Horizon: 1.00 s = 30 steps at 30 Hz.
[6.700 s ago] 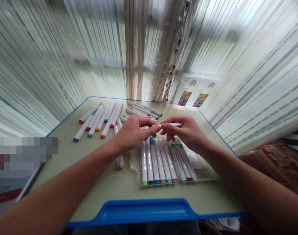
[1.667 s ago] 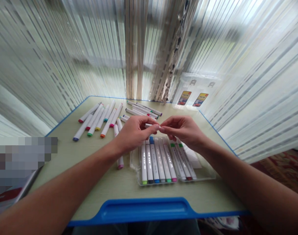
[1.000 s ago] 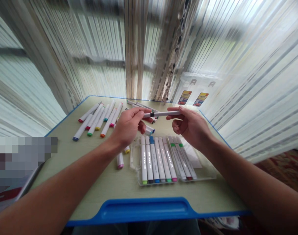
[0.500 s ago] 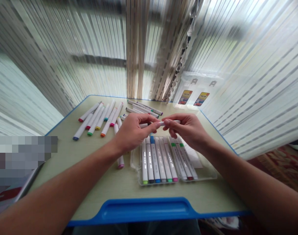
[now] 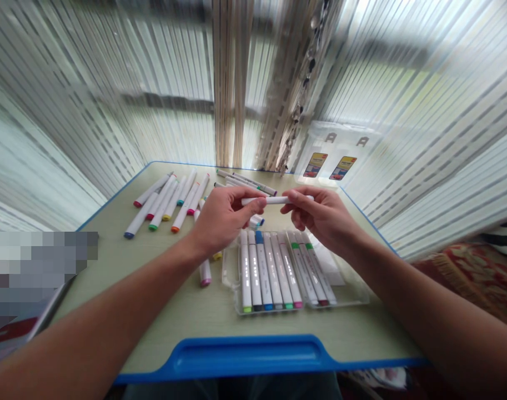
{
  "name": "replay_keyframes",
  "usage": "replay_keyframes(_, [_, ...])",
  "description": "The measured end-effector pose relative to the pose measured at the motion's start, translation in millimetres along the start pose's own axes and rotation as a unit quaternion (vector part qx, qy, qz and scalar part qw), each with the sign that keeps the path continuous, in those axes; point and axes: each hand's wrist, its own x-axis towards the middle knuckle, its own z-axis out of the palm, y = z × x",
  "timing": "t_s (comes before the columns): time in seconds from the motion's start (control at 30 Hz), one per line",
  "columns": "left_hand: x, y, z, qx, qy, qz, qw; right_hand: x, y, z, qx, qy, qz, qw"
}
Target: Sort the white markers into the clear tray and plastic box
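Smooth white plastic, slim and round – that's the marker (image 5: 277, 200) I've got up in the air, lying almost level between my two hands. My left hand (image 5: 232, 215) is curled nearly closed, thumb and fingers pinching one end; my right hand (image 5: 322, 208) has the other end between thumb and forefinger, its lower fingers folded in loosely. Bare white barrel shows between the two grips!

Just below and nearer me sits the open case of clear, hard plastic (image 5: 270, 313), glossy along its rim, with white markers with coloured end caps (image 5: 265, 272) lined up inside: six in the left half, three in the right, two of these banded green. Under all this, a pale green tabletop with a faint wood grain (image 5: 161, 311), edged in shiny blue plastic, a rounded trough (image 5: 249, 358) moulded into the near side.

Over past my left hand, a loose spread of fat white markers (image 5: 170, 201), caps blue, green, yellow, orange, pink. Beyond my right hand, a frosted clear plastic box (image 5: 340, 145) stands upright – two bright labels on it – against the stringy, ribbed curtain (image 5: 165, 133).
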Motion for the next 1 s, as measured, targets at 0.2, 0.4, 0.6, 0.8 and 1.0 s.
replay_keyframes(0.2, [1.8, -2.4, 0.1, -0.030, 0.019, -0.014, 0.999, 2.6, -2.7, -1.3, 0.039, 0.027, 0.029, 0.998])
replay_keyframes(0.4, [2.8, -3.4, -0.3, -0.050, 0.026, -0.017, 0.998, 3.3, -4.4, -1.6, 0.036, 0.046, 0.024, 0.998])
replay_keyframes(0.6, [4.7, -7.5, -2.5, -0.054, 0.050, -0.002, 0.997, 4.1, -3.2, -0.5, 0.017, 0.037, -0.009, 0.999])
replay_keyframes(0.8, [4.2, -8.8, -3.1, -0.001, 0.081, 0.039, 0.996, 4.6, -3.2, -1.5, 0.016, 0.044, -0.011, 0.999])
replay_keyframes(1.0, [2.8, -9.4, -2.8, 0.037, 0.084, 0.054, 0.994, 5.4, -2.7, -1.1, 0.020, 0.048, 0.016, 0.998])
